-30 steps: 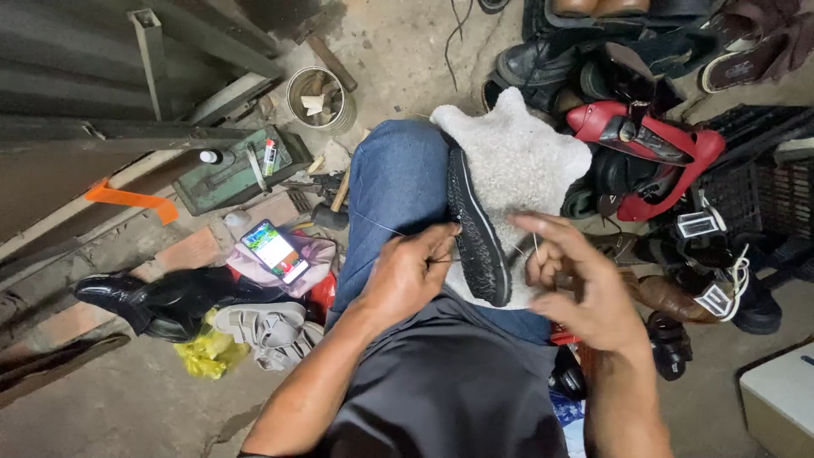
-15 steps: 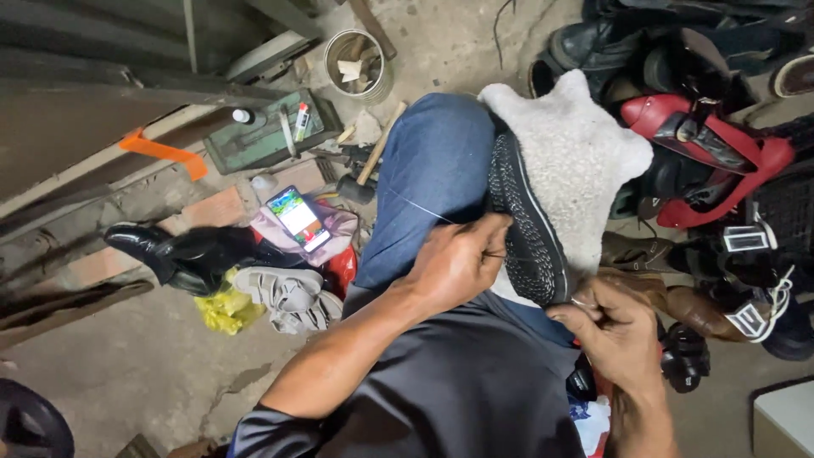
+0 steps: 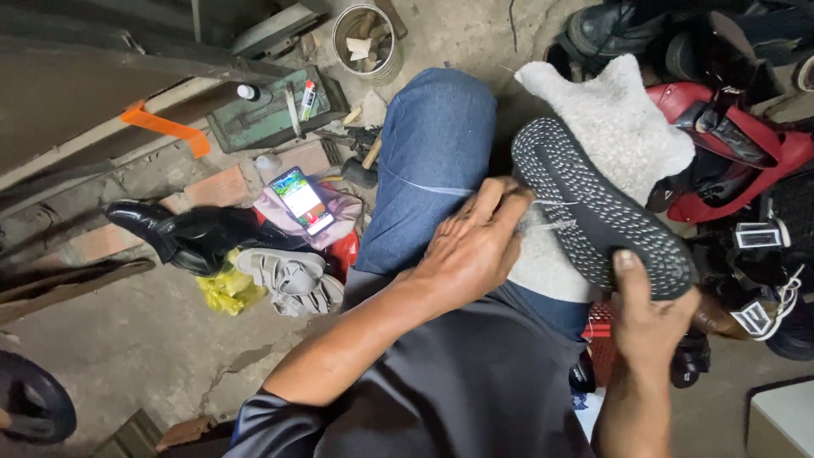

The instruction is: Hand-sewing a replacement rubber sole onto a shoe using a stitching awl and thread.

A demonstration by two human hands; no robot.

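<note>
A dark shoe (image 3: 593, 216) lies sole-up on my lap, its black sole dotted white, over a fuzzy grey cloth (image 3: 615, 119). My left hand (image 3: 475, 246) rests against the shoe's left edge with its fingers closed. A thin pale thread (image 3: 424, 187) runs across my blue-jeaned knee (image 3: 432, 144) into those fingers. A thin metal needle (image 3: 555, 226) pokes out at the sole's edge beside the fingertips. My right hand (image 3: 649, 318) grips the near end of the shoe, thumb pressed on the sole.
On the floor to the left lie a lit phone (image 3: 301, 199) on pink cloth, a black boot (image 3: 182, 233), white sandals (image 3: 288, 280) and a yellow bag (image 3: 222, 290). A green box (image 3: 263, 119), a tin can (image 3: 366, 32) and a hammer (image 3: 363, 168) sit beyond. Red and black shoes (image 3: 746, 153) crowd the right.
My right hand came up from beside my lap and took hold of the shoe's near end. My left hand stayed at the shoe's edge. The shoe tilted flatter.
</note>
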